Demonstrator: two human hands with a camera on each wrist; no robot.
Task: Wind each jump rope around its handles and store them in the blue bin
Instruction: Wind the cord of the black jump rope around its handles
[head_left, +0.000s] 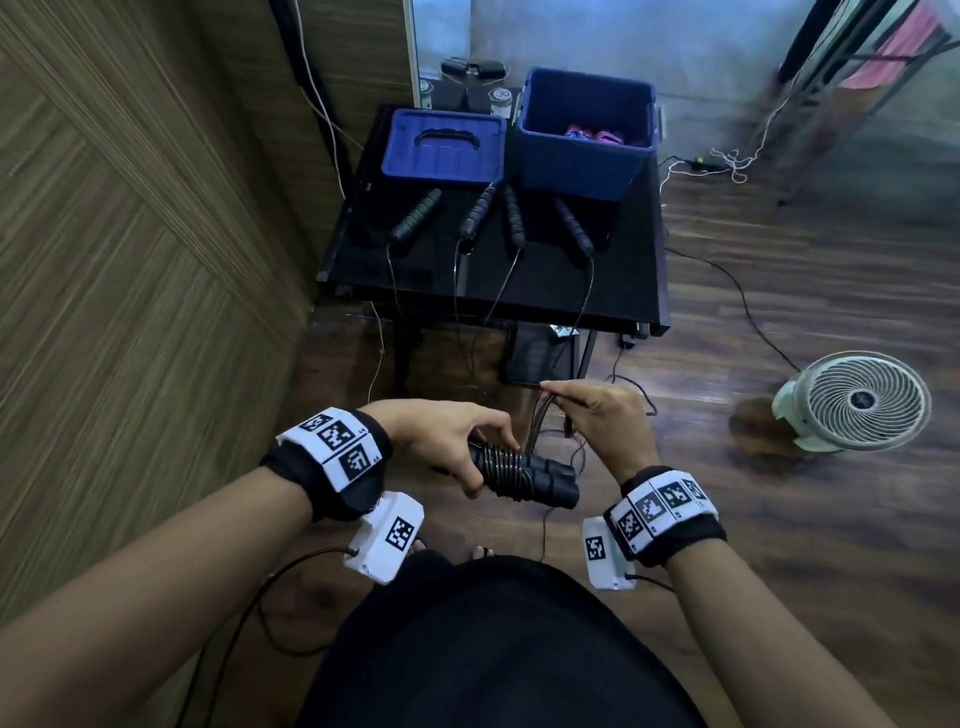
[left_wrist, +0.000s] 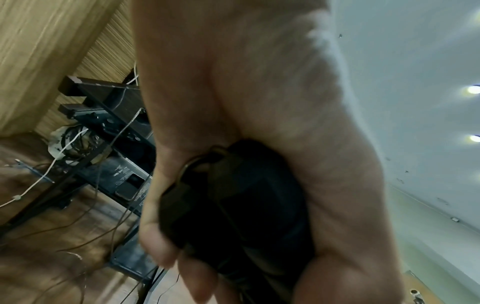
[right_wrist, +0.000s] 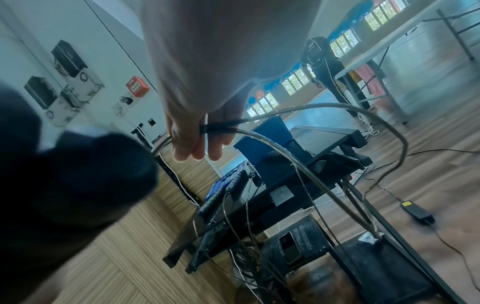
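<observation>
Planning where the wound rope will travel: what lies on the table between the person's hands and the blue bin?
In the head view, four jump rope handles lie on the black table before the blue bin, their ropes hanging over its near edge.

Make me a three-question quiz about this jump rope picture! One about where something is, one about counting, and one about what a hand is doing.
1. Where is the blue lid?
A. on the table, left of the blue bin
B. on the floor
C. on top of the bin

2. How many jump rope handles lie on the black table?
A. two
B. four
C. six

3. What is the left hand doing?
A. resting flat on the table
B. holding a pair of black handles with rope wound round them
C. lifting the fan

Answers:
1. A, the lid lies flat beside the open bin.
2. B, four dark handles lie in a row in front of the bin and lid.
3. B, its fingers curl round the bundle while the right hand pinches the loose rope.
</observation>
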